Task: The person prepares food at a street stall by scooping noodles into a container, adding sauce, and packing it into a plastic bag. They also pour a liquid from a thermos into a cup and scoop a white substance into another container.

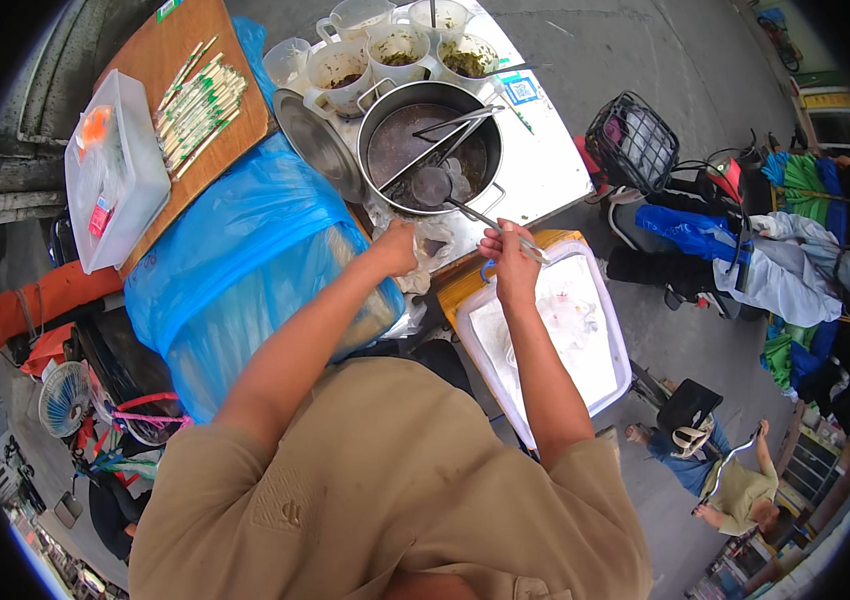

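My right hand [513, 258] is closed round the long metal handle of a ladle [432, 186]. The ladle's bowl is over the near part of a large steel pot [362, 150] of dark brown broth. Tongs [480, 114] lie across the pot, beside a metal strip that spans it. My left hand [395, 250] is closed in front of the pot, at a crumpled clear plastic bag [433, 240]. It appears to grip the bag's edge, though the fingers are partly hidden. A round metal lid [317, 140] leans against the pot's left side.
Several plastic jugs [340, 75] with dark contents stand behind the pot. At left are wrapped chopsticks [203, 115] on a brown board, a clear bin [150, 190] and blue plastic sheeting [245, 220]. A white tub [620, 345] sits at right. Parked bikes [665, 180] and a cyclist [745, 490] are beyond.
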The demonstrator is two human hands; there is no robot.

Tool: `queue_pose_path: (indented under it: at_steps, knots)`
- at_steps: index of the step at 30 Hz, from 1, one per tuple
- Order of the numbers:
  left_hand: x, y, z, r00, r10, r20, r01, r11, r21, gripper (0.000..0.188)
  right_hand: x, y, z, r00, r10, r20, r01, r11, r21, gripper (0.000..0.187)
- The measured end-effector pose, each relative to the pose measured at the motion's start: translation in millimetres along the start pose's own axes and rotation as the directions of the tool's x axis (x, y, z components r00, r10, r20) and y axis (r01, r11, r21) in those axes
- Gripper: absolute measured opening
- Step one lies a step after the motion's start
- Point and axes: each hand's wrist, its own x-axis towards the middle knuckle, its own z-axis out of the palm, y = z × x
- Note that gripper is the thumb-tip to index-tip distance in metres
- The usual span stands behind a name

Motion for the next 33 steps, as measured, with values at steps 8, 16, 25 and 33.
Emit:
queue_pose_path:
  at_steps: [8, 16, 25, 33]
  knots:
    - [3, -2, 3, 1.0, -0.002, -0.015, 0.002, 1.0, 0.003, 0.081, -62, -29, -23, 0.999, -0.046, 0.001, 0.046, 0.994, -0.096, 0.033]
    - [-2, -1, 3, 0.997, 0.045, -0.061, -0.043, 0.999, 0.034, 0.085, -100, 3, -30, 0.999, 0.039, -0.003, -0.039, 0.996, -0.081, 0.03]
    - [-25, 18, -16, 0.994, 0.1, -0.04, -0.097, 0.994, 0.056, 0.08, -100, 37, -26, 0.671, -0.402, 0.623, 0.741, 0.387, -0.548, 0.018]
    - [-30, 14, -17, 0.99, 0.136, -0.035, -0.137, 0.991, -0.004, 0.076, -94, 1, -36, 0.982, -0.186, 0.037, 0.189, 0.95, -0.249, 0.028]
